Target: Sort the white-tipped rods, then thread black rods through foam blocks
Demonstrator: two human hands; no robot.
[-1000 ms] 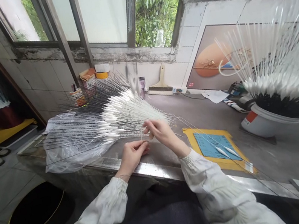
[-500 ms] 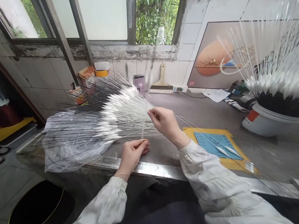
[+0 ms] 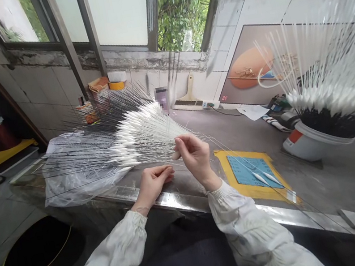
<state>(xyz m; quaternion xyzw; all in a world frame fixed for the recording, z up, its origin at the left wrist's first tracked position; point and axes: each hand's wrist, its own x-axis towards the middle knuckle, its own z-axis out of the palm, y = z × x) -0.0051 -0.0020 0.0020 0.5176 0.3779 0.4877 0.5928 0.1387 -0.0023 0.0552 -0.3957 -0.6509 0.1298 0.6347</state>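
A dense fan of long thin sticks with white spindle-shaped bodies (image 3: 140, 134), probably fishing floats, spreads across the steel-edged counter (image 3: 189, 203). My right hand (image 3: 195, 155) pinches at thin stems at the fan's near edge. Just left of it, my left hand (image 3: 154, 184) rests curled by the lower stems, and whether it holds one is hard to see. Both sleeves are loose and white. Two loose floats (image 3: 265, 178) lie on a blue mat with a yellow border (image 3: 249, 175), right of my hands.
A clear plastic bag (image 3: 76, 177) lies under the fan. At the right, a white bucket (image 3: 315, 141) holds another big fan of sticks. A scraper (image 3: 189, 92) stands against the wall tiles below the window. A dark round bin (image 3: 37, 249) sits on the floor at the left.
My right hand has dropped slightly toward my left hand, its fingers pinching closer together. The whole view has shifted a little, with the counter sitting further left.
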